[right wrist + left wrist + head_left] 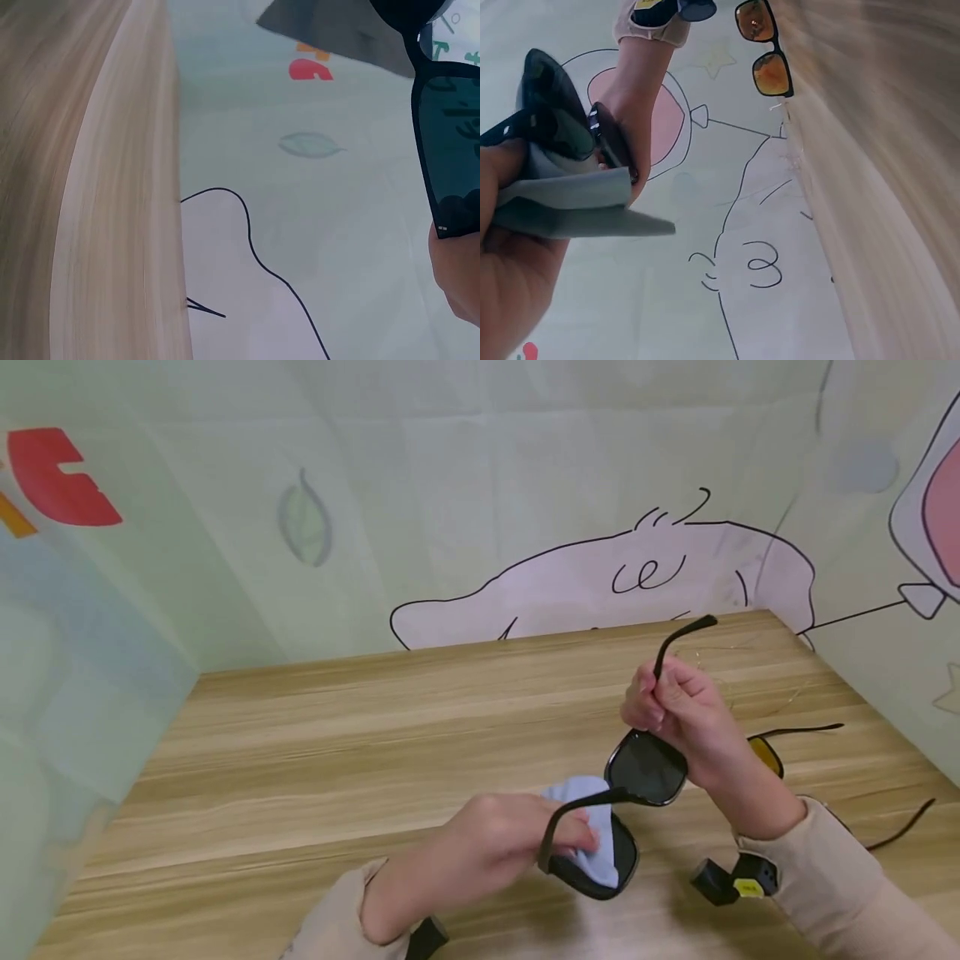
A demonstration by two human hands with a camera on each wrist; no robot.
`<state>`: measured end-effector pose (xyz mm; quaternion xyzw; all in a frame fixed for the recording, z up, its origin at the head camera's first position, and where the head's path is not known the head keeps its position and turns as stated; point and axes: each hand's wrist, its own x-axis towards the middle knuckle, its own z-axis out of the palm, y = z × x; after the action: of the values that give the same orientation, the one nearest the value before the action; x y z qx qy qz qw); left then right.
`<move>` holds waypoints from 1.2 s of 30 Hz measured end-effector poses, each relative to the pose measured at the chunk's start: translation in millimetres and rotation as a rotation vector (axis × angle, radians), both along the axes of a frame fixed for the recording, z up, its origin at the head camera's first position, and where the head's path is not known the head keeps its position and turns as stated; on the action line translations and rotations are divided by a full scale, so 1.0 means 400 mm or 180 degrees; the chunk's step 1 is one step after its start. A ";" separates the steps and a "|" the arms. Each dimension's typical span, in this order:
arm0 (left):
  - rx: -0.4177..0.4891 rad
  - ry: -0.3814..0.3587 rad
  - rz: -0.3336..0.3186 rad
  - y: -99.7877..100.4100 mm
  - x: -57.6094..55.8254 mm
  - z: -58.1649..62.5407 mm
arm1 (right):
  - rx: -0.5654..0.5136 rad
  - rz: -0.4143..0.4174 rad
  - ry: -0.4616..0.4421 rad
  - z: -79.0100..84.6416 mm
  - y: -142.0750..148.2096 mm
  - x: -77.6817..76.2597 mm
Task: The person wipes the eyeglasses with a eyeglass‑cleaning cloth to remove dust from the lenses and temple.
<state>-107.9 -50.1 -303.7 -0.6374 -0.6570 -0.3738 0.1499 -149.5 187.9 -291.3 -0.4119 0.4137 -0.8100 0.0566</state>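
Observation:
Black-framed sunglasses point(647, 768) with dark lenses are held above the table, their temples pointing up and towards the person. My right hand point(686, 706) grips one temple near the hinge. On the other lens, my left hand point(487, 835) pinches a light blue cloth point(604, 864) between thumb and fingers. That cloth point(577, 191) shows as folded layers in the left wrist view, touching the sunglasses point(555, 124). In the right wrist view, one dark lens point(454, 142) fills the right edge above part of my right hand point(457, 277), and the cloth point(337, 34) hangs beyond it.
Glasses with yellow-orange lenses point(767, 756) lie at the right of the wooden table point(337, 735). Another dark temple point(903, 827) pokes out beside the right sleeve point(832, 877). Thin wire-like outlines point(787, 702) lie near the back right. A printed backdrop point(450, 485) stands behind the table.

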 end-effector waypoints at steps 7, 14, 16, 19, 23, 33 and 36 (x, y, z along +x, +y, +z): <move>-0.0185 -0.0246 -0.0135 0.003 -0.003 -0.013 | 0.0154 -0.0229 -0.0257 -0.004 -0.004 0.004; -0.0292 -0.1150 -0.0151 -0.022 -0.010 -0.027 | 0.0107 -0.0328 -0.0366 -0.011 0.007 0.006; -0.0266 -0.1548 -0.0087 -0.032 -0.009 -0.028 | 0.0107 -0.0378 -0.0346 -0.010 0.011 0.004; -0.0243 -0.1800 -0.0130 -0.041 -0.012 -0.027 | 0.0122 -0.0451 -0.0324 -0.009 0.017 0.002; -0.0247 -0.1604 -0.0491 -0.034 -0.022 -0.031 | 0.0114 -0.0399 -0.0351 -0.013 0.009 -0.002; -0.0222 -0.1169 -0.0650 -0.003 -0.030 -0.048 | 0.0191 -0.0196 -0.0482 -0.025 -0.020 0.003; -0.0127 -0.1330 -0.0542 -0.010 -0.030 -0.049 | 0.0077 -0.0183 -0.0505 -0.025 -0.015 -0.002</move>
<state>-119.8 -54.1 -323.4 -0.6021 -0.6249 -0.4959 -0.0342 -150.4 181.9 -301.4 -0.3337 0.4292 -0.8363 0.0709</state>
